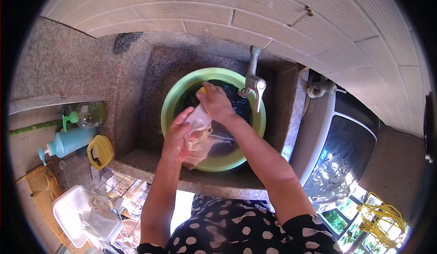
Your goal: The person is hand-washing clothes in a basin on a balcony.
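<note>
A round green basin (213,166) holding water stands in a granite sink (129,117), below a metal tap (252,80). Over the basin, my left hand (175,139) grips a wet, pale pink garment (199,144) with thin straps, its lower part hanging at the basin's near rim. My right hand (215,103) is closed on the upper end of the cloth and on a small yellow piece (203,90), perhaps soap, mostly hidden by the fingers. Dark fabric or dark water shows in the basin behind the hands; I cannot tell which.
Left of the sink are a blue pump bottle (70,143), a clear bottle with a green pump (90,115) and a yellow soap dish (100,152). A white tray with cloths (65,216) stands lower left. At right are a dark-lidded washing machine (341,155) and a coiled yellow cord (384,221).
</note>
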`<control>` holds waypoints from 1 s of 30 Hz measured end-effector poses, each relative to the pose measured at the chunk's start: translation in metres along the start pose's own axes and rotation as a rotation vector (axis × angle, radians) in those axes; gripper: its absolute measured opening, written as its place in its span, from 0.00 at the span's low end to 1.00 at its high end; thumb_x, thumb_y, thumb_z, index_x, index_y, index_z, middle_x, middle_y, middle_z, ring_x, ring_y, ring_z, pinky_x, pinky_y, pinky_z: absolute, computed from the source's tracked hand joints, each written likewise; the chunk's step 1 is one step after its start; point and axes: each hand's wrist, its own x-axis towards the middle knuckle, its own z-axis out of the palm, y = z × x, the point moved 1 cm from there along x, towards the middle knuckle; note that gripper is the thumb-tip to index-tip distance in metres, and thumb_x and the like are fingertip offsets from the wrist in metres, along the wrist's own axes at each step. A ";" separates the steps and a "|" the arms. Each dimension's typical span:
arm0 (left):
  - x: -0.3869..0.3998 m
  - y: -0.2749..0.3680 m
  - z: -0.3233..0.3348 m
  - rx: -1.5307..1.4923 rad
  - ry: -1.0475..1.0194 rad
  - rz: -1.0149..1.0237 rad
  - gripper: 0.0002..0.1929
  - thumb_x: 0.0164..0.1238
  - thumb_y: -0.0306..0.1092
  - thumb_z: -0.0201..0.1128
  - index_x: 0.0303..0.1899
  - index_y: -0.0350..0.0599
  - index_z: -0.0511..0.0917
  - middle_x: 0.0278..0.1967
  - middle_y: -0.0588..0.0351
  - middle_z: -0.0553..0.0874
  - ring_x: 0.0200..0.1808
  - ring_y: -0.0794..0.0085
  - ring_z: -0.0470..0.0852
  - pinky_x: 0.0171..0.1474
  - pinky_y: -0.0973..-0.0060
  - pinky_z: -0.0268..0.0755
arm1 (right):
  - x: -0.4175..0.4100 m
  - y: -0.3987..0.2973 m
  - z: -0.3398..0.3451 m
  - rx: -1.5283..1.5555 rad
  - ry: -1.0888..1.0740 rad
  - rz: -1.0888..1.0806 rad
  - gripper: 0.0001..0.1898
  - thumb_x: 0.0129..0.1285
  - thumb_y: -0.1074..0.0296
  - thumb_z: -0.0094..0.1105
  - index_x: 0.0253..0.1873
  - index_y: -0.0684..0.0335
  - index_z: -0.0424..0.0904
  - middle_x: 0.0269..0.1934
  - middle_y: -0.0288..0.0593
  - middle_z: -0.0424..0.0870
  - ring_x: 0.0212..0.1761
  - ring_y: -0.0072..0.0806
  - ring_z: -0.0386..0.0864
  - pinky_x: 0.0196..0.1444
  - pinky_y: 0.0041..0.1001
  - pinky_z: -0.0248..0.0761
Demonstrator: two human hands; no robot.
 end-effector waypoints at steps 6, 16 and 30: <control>-0.009 0.004 -0.018 1.509 0.013 0.212 0.45 0.58 0.43 0.73 0.75 0.42 0.58 0.69 0.39 0.69 0.71 0.51 0.68 0.69 0.60 0.63 | -0.068 0.032 0.019 0.297 0.185 -0.053 0.27 0.74 0.54 0.53 0.69 0.65 0.66 0.60 0.61 0.73 0.63 0.53 0.72 0.67 0.37 0.65; 0.007 -0.008 -0.006 1.936 -0.008 -0.060 0.16 0.72 0.32 0.54 0.57 0.39 0.78 0.43 0.44 0.86 0.42 0.56 0.87 0.47 0.63 0.78 | -0.124 0.050 0.047 0.663 0.259 0.340 0.24 0.76 0.55 0.50 0.69 0.63 0.67 0.56 0.52 0.77 0.57 0.37 0.75 0.62 0.33 0.67; -0.041 0.035 0.031 0.240 0.078 0.014 0.19 0.71 0.30 0.53 0.61 0.37 0.73 0.53 0.48 0.83 0.49 0.65 0.86 0.54 0.70 0.80 | -0.101 0.026 0.052 0.394 0.254 0.077 0.27 0.72 0.55 0.56 0.69 0.63 0.65 0.57 0.58 0.74 0.60 0.48 0.75 0.63 0.39 0.69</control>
